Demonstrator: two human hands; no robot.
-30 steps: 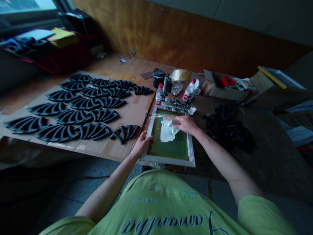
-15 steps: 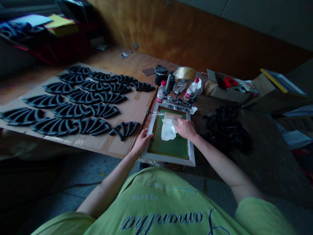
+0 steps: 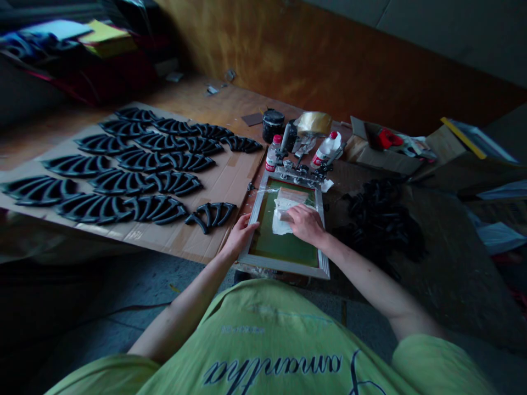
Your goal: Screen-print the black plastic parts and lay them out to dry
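A screen printing frame (image 3: 325, 270), silver-edged with green mesh, lies in front of me. My left hand (image 3: 241, 235) grips its left side, thumb on top and fingers curled at the outer edge. Over the mesh, my right hand (image 3: 308, 224) is closed on a small pale squeegee (image 3: 283, 215), pressed to the white ink patch (image 3: 282, 227) in the middle. A brownish strip shows at the top of that patch. At the frame's far end sits a metal hinge clamp (image 3: 300, 176). My fingers partly hide the squeegee.
Rows of black wing-shaped pieces (image 3: 119, 184) cover a cardboard sheet (image 3: 206, 241) on the left. Beyond the clamp stand two red-capped bottles (image 3: 272, 153), a dark jar (image 3: 272, 125) and a tape roll (image 3: 313, 122). A black pile (image 3: 381, 219) and an open carton (image 3: 374, 156) are to the right.
My right hand has drawn the squeegee a little towards me across the white ink, its wrist turning. My left hand stays on the frame's edge.
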